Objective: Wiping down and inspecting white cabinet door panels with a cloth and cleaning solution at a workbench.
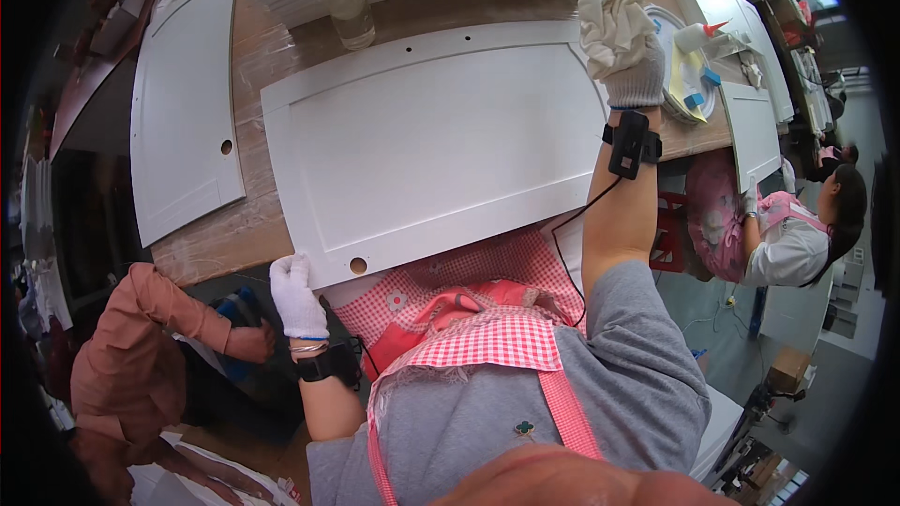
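- The white cabinet door lies flat on the wooden workbench, at the picture's centre.
- The left hand, in a white glove, grips the door's near corner at 7 o'clock, fingers curled over the edge beside a round hole.
- The right hand, also gloved, is closed on a crumpled white rag at the door's 2 o'clock corner.
- A clear plastic bottle stands upright at 12 o'clock, just beyond the door.
- A second white door lies at 9 o'clock.
- Another person sits at 3 o'clock.

Bare panel middle; plastic bottle at far edge.
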Demonstrator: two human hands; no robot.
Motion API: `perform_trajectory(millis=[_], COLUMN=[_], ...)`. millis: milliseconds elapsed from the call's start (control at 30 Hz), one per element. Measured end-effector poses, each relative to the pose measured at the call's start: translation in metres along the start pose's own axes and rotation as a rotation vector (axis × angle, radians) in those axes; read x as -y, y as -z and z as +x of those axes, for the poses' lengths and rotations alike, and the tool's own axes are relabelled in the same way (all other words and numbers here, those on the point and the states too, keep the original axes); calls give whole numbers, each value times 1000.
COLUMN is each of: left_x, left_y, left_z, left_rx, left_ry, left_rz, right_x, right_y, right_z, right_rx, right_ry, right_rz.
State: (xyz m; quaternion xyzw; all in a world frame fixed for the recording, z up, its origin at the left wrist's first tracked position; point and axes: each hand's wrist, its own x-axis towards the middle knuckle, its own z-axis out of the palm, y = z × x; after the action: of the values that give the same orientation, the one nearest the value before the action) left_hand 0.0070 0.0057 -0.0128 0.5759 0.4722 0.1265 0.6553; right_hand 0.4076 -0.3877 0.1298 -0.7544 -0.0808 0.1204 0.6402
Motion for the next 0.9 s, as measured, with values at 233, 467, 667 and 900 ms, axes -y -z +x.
perform_trajectory(millis=[233, 467, 667, 900], left_x=[-45, -87, -122, -149], left_y=[1, -45, -91, -131], left_z=[-28, -59, -93, -135], left_rx=[-297, -146, 49, 323], left_ry=[-559, -839, -1342, -1519], left_rz=[456, 382, 478, 572], right_x=[168, 199, 189, 176], right_y=[-20, -128, -145, -149], right_z=[-120, -237, -269, -289], right_rx=[1176, 1596, 1467, 1364], right_ry=[409, 545, 707, 524], right_rz=[1612, 594, -869, -1507])
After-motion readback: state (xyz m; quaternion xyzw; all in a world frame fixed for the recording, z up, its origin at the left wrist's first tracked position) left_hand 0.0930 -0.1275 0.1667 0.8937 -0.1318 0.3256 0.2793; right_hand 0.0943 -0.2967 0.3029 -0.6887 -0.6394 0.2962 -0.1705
